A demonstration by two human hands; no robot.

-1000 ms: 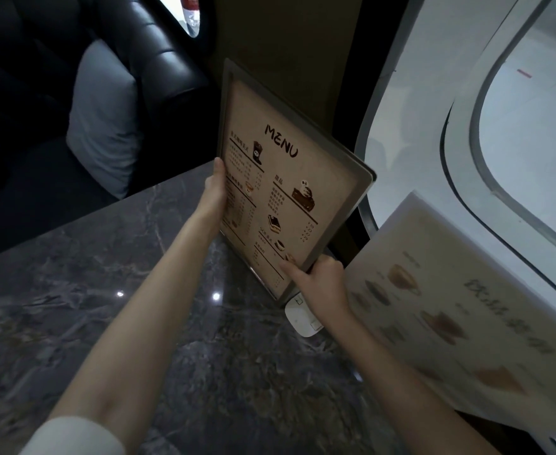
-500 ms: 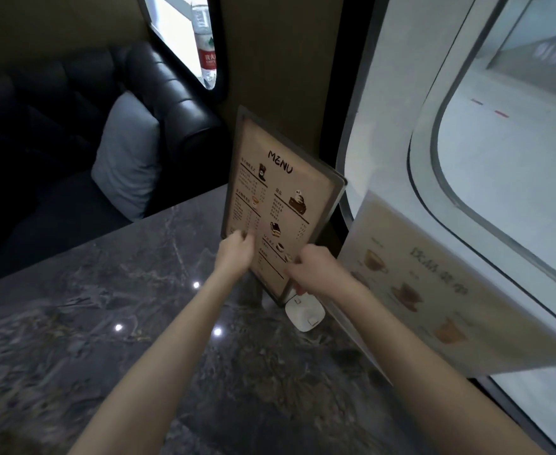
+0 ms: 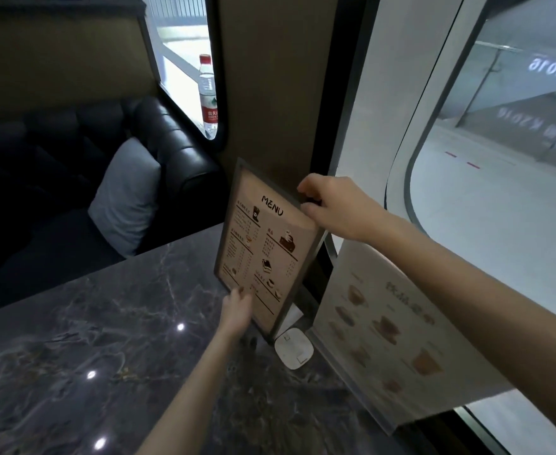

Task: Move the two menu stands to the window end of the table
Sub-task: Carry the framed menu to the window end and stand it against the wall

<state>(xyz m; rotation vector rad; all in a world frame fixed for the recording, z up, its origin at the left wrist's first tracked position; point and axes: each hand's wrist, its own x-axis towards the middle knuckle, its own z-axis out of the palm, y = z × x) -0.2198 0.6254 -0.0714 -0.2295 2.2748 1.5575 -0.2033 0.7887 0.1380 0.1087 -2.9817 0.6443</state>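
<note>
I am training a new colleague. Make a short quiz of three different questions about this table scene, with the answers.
1. True or false: the right hand holds the top edge of the brown menu stand.
2. Which lies on the table between the two stands? A) white square device B) cup C) phone
3. Fill in: the left hand touches the brown stand near its ____ edge.

Key: 1 true. 2 A, the white square device, beside the pale menu stand. 3 bottom.
</note>
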